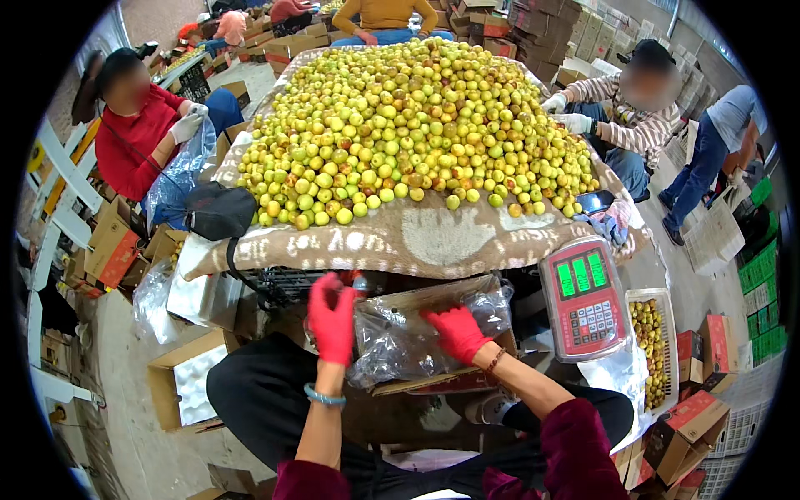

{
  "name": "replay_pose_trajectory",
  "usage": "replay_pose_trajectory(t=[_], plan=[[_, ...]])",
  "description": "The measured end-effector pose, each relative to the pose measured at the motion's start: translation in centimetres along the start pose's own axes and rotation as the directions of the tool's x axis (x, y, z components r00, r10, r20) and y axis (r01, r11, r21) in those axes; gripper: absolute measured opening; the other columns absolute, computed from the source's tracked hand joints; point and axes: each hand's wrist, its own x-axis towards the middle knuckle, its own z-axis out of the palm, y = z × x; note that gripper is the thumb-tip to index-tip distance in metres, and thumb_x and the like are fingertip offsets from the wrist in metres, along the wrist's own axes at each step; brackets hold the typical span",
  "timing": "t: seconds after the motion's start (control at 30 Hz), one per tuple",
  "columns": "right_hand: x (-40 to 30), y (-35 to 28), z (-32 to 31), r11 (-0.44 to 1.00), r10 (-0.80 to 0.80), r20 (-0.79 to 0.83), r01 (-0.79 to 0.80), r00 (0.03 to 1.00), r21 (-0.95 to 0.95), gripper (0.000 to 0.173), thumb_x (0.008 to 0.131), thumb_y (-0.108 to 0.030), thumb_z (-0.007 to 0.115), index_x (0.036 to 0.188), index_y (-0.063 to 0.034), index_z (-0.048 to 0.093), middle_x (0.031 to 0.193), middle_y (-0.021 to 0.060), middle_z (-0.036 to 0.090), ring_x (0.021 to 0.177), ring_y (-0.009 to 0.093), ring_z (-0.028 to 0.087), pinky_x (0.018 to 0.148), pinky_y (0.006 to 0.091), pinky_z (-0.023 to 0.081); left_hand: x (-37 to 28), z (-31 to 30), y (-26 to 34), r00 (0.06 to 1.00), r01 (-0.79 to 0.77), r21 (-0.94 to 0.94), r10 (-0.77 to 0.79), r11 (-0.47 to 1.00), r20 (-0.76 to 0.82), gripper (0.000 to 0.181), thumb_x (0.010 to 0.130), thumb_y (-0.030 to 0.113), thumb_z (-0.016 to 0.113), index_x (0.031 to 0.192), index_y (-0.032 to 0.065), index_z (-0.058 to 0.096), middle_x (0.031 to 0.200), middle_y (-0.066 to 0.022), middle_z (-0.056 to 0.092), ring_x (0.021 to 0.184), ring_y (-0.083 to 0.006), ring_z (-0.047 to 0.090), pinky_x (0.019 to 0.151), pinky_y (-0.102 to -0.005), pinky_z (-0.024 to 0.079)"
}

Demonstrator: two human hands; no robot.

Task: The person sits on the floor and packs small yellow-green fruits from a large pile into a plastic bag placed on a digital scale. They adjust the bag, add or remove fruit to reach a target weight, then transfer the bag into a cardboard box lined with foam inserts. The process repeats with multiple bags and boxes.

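My left hand (332, 319), in a red glove, is raised at the left end of an open cardboard box (431, 381) lined with clear plastic film (400, 340). Its fingers are partly spread; whether they touch the film is unclear. My right hand (457, 332), also red-gloved, is over the film inside the box, its fingers bent and their tips partly hidden, so a hold on the film cannot be made out. Beyond the box, a large heap of yellow-green and reddish jujubes (406, 125) covers a brown patterned blanket (350, 247). A red digital scale (587, 303) stands right of the box.
A black cap (220, 210) hangs at the blanket's left corner. A phone (595, 201) and a cloth (609, 222) lie at the right. A crate of jujubes (653, 350) is beyond the scale. Cartons (687, 431) stand low right, an open box (187, 381) low left. Several people sit around.
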Motion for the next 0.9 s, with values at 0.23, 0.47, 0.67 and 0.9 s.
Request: replay_pose_trajectory(t=[0.23, 0.47, 0.67, 0.9], plan=[[-4.9, 0.5, -8.2, 0.989, -0.143, 0.152, 0.135, 0.978, 0.057, 0.013, 0.073, -0.012, 0.061, 0.085, -0.0123, 0.064, 0.078, 0.0107, 0.062, 0.076, 0.032, 0.063, 0.063, 0.0426, 0.050, -9.5, -0.4, 1.6, 0.565, -0.690, 0.547, -0.120, 0.474, 0.816, 0.044, 0.070, 0.025, 0.074, 0.109, 0.0095, 0.061, 0.089, -0.0099, 0.066, 0.083, -0.0283, 0.063, 0.078, -0.0390, 0.045], [-14.2, 2.7, -8.4, 0.991, -0.016, 0.383, 0.066, 0.924, -0.116, 0.009, 0.076, -0.018, 0.058, 0.077, -0.0103, 0.062, 0.070, 0.0125, 0.062, 0.070, 0.033, 0.063, 0.058, 0.0436, 0.048, -15.5, -3.1, 1.2, 0.475, -0.824, 0.487, -0.118, 0.288, 0.872, 0.008, 0.076, 0.019, 0.058, 0.071, 0.0144, 0.062, 0.071, -0.0069, 0.061, 0.069, -0.0240, 0.062, 0.065, -0.0411, 0.043], [-18.6, 6.3, 6.5, 0.946, 0.012, 0.380, 0.112, 0.925, -0.304, 0.017, 0.078, -0.022, 0.057, 0.084, -0.0104, 0.067, 0.080, 0.0141, 0.065, 0.078, 0.030, 0.064, 0.066, 0.0434, 0.050, -19.2, -4.7, -11.5, 0.694, -0.613, 0.762, -0.319, 0.209, 0.646, 0.017, 0.080, 0.015, 0.052, 0.091, 0.0110, 0.065, 0.094, -0.0147, 0.064, 0.088, -0.0304, 0.063, 0.074, -0.0428, 0.048], [-15.3, 5.5, 13.2, 0.974, -0.054, 0.102, 0.075, 0.993, -0.212, 0.027, 0.081, -0.032, 0.059, 0.093, -0.0095, 0.068, 0.091, 0.0124, 0.067, 0.082, 0.033, 0.064, 0.073, 0.0435, 0.050, -16.3, -4.5, -2.8, 0.621, -0.532, 0.819, -0.559, 0.215, 0.550, 0.020, 0.077, 0.019, 0.057, 0.091, 0.0079, 0.067, 0.089, -0.0170, 0.066, 0.084, -0.0349, 0.065, 0.067, -0.0439, 0.052]])
